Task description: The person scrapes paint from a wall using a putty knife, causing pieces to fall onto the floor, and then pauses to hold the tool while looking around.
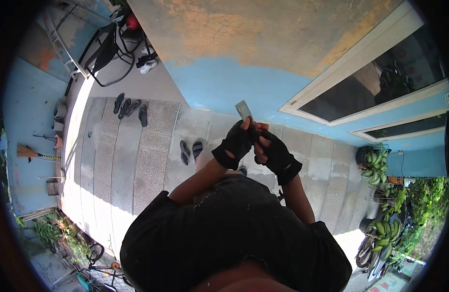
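Observation:
A putty knife (pixel 242 110) points up and slightly left in front of me, its flat blade showing pale grey. Wrapped in a black fingerless glove, my left hand (pixel 235 142) is closed with thumb and fingertips around the base of the blade and the handle. My right hand (pixel 277 155), gloved the same way, is closed at the handle's lower end and touches my left fingers. Most of the handle is hidden between the two hands. Beyond the blade stands the wall (pixel 224 80), light blue low down, with patchy grey and orange bare areas higher up.
A white-framed window (pixel 321 114) is set in the wall at the right. Several dark sandals (pixel 131 108) lie on the paved floor (pixel 151 160) at left, beside a black chair (pixel 107 53). Potted plants (pixel 375 165) stand at right. A broom (pixel 32 152) is at far left.

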Available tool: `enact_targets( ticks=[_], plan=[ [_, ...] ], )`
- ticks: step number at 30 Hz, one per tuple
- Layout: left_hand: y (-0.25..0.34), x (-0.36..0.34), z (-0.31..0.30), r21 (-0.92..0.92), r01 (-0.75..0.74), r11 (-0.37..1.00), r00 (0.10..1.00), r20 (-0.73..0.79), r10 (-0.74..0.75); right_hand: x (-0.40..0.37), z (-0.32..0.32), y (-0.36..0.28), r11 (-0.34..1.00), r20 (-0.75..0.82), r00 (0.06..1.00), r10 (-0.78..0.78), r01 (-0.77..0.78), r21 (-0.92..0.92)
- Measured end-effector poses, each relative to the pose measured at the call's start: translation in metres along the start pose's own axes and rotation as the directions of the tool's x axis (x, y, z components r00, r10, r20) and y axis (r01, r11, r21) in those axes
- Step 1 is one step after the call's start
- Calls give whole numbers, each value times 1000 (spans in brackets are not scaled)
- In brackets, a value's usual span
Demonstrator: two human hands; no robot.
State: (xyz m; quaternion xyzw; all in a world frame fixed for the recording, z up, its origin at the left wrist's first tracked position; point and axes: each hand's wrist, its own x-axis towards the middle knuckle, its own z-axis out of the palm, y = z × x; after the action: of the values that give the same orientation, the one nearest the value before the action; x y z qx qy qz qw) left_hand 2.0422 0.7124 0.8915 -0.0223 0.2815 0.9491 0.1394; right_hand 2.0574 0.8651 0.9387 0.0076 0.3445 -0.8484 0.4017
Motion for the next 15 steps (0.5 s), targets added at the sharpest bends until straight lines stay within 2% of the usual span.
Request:
enact_targets(
  ticks=[2,3,4,7,9,13,15],
  plan=[
    [-6,-1,8,-19,71,997,997,35,-71,-9,-6,1,999,0,1000,22,-22,23],
    [-6,1,11,42,127,991,991,39,-128,-11,-8,3,991,47,999,14,-20,135],
    [-7,5,14,45,117,992,992,32,-118,-12,-11,2,968,87,996,-3,-19,249],
    [-19,23,20,96,137,986,990,-29,-135,-4,-34,-8,980,116,993,-3,-20,200],
    [-37,43,12,-44,38,998,996,-80,-42,3,-43,-21,986,119,993,13,-33,162],
    [-45,78,3,-104,83,991,992,-86,-93,17,-60,-40,990,13,1000,16,-18,138],
    [-50,100,-3,-206,78,976,996,-28,-85,32,-72,-51,993,-4,1000,20,-20,114]
  ],
)
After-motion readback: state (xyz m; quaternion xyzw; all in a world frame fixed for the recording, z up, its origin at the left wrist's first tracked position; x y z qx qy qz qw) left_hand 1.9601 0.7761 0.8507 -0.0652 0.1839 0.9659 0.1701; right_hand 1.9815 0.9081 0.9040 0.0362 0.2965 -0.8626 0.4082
